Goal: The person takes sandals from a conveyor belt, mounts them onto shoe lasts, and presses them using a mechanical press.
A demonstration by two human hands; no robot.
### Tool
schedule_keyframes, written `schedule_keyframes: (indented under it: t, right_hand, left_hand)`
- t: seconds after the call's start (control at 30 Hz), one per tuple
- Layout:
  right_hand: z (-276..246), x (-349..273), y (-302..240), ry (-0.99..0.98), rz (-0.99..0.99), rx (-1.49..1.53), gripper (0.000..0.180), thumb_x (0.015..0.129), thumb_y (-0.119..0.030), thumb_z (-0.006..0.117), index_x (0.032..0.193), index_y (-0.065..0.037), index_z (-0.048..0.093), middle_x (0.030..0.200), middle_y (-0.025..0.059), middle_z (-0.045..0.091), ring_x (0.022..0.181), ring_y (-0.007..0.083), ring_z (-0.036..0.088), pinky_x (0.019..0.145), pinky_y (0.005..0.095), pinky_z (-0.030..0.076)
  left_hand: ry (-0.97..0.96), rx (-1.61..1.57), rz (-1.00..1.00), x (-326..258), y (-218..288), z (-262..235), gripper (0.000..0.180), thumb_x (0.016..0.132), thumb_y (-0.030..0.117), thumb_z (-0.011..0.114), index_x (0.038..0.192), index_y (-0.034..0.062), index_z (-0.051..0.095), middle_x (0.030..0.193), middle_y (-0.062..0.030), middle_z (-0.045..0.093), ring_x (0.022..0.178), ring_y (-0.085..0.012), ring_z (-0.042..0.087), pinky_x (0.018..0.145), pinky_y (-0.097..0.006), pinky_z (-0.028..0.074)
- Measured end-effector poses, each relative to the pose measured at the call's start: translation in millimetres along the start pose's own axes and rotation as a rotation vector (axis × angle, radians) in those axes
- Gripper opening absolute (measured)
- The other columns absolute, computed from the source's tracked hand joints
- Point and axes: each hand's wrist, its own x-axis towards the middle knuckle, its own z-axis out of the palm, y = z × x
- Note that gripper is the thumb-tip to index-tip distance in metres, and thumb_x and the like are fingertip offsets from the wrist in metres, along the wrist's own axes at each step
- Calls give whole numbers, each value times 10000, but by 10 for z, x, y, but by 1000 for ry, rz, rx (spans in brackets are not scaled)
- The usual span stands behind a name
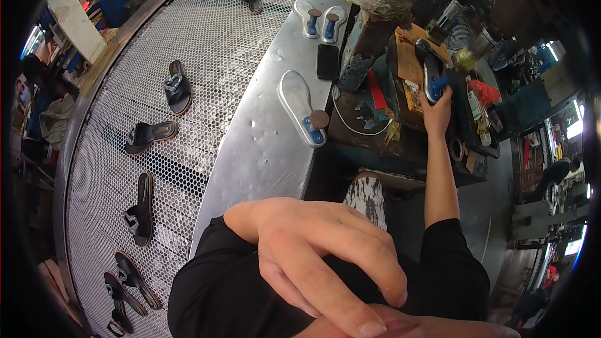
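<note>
My right hand (437, 111) reaches far forward at the right. Its fingers are closed round the heel end of a sole-shaped plate (431, 66) with a black top, a silvery rim and a blue handle. The plate is over a brown board (404, 47) on a worn machine. Close up in the middle is my left hand (325, 247), fingers bent but apart, with nothing seen in it. On the metal ledge lies a silver sole-shaped plate (294, 97) with a blue post and round brown knob. Two similar plates (307, 12) lie farther off, beside a black phone (327, 61).
A perforated white conveyor (206, 56) curves along the left, bearing several black sandals (178, 91) with shiny buckles. The dented metal ledge (256, 150) borders it. A red strip (377, 89) and a white cable (350, 126) are at the machine. Patterned fabric (366, 200) shows below.
</note>
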Motion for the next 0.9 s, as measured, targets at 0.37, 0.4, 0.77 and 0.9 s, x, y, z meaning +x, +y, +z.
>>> schedule_keyframes:
  t: [0.37,0.4,0.77,0.9]
  right_hand:
    - [29,-34,9,23,-22,-7,822,883,-390,700,1467,-2,272,1407,255,453,1278,395,482,1023,439,433]
    - [19,-36,-2,13,-19,-2,818,883,-387,701,1464,0,274,1400,255,459,1274,397,485,1019,440,436]
    - [-11,-31,30,26,-23,5,828,885,-398,697,1472,-4,265,1400,257,453,1277,395,484,1019,441,437]
    - [-32,-29,34,35,-21,4,824,886,-409,693,1474,-17,269,1389,255,459,1260,399,496,1014,446,439]
  left_hand:
    - [114,67,193,-252,-170,101,263,966,117,550,1148,-19,682,1072,-293,594,808,-350,650,666,-365,543]
    - [124,55,193,-249,-177,104,255,964,103,548,1147,-7,687,1072,-293,594,810,-351,651,665,-364,544]
    - [113,-29,154,-258,-174,109,256,961,100,548,1155,21,695,1076,-292,591,831,-357,651,690,-373,543]
    - [107,-50,159,-249,-175,118,269,967,133,546,1159,14,692,1087,-289,588,837,-358,652,702,-377,541]
